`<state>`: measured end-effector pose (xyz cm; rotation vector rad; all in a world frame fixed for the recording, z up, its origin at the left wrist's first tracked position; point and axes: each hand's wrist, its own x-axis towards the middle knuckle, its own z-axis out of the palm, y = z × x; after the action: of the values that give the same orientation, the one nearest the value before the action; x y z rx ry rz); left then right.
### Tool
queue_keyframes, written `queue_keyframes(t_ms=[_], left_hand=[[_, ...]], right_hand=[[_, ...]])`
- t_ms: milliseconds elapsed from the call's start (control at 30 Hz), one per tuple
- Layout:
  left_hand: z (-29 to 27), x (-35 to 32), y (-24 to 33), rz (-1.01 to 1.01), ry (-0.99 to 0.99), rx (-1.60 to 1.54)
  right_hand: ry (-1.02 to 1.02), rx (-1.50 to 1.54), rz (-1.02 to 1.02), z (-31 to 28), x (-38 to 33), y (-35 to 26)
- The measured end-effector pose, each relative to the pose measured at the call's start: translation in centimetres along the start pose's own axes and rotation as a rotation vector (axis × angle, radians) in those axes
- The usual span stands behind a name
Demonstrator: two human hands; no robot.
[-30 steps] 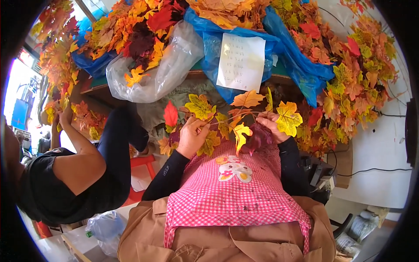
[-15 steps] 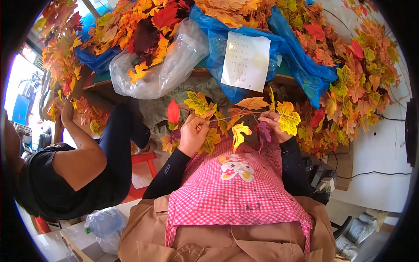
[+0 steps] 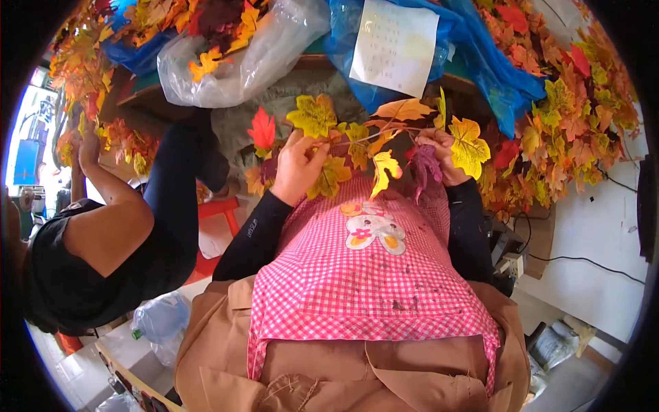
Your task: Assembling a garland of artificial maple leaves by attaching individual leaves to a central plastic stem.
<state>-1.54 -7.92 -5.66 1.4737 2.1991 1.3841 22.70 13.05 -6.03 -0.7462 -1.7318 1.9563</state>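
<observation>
Above my lap I hold an artificial autumn leaf garland (image 3: 362,137) by its thin brown stem. My left hand (image 3: 295,168) pinches the stem's left part, among a yellow-green leaf (image 3: 312,115) and a red leaf (image 3: 261,129). On the other side, my right hand (image 3: 445,155) is closed on the garland near a bright yellow leaf (image 3: 469,145). A purple leaf (image 3: 427,172) hangs against those right fingers, which partly hide the stem. Between my hands dangle a small yellow leaf (image 3: 384,172) and an orange leaf (image 3: 403,108).
Ahead, a clear plastic bag (image 3: 237,75) and a blue bag (image 3: 480,62) lie at the table edge, with a handwritten paper (image 3: 395,47). Leaf garlands (image 3: 566,130) pile up at right. A co-worker (image 3: 103,240) sits at left, handling leaves, near a red stool (image 3: 223,233).
The view has tilted, so the bags and paper sit higher in the picture. My hands keep hold of the garland; the purple leaf by my right hand is now more spread out.
</observation>
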Motion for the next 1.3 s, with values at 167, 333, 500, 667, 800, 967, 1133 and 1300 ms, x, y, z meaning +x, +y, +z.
queue_keyframes(t_ms=[167,333,500,667,800,967,1133,1300], left_hand=[[-0.6,-0.4,1.5,-0.082,-0.233,-0.077],[0.3,0.3,3.2,0.071,-0.239,-0.202],[2.0,2.2,4.0,0.175,-0.147,-0.203],[2.4,4.7,3.9,0.073,-0.238,-0.173],[3.2,5.2,4.7,-0.073,-0.449,-0.297],[4.2,4.5,4.9,-0.239,-0.466,-0.496],[4.3,4.5,5.3,-0.379,-0.436,-0.576],[5.8,4.0,3.7,-0.333,-0.365,-0.588]], right_hand=[[0.059,0.034,0.038,0.5,-0.1,-0.4],[0.086,0.068,-0.013,0.8,-0.5,-0.5],[0.087,0.052,-0.01,0.4,-0.2,0.0],[0.1,-0.035,0.011,0.1,0.0,-0.3],[0.05,-0.119,-0.082,-1.0,0.2,2.0],[-0.062,-0.103,-0.154,-1.5,-0.5,1.9],[-0.137,0.082,-0.121,-1.2,-0.5,1.0],[0.041,0.121,0.007,0.5,-0.6,-0.5]])
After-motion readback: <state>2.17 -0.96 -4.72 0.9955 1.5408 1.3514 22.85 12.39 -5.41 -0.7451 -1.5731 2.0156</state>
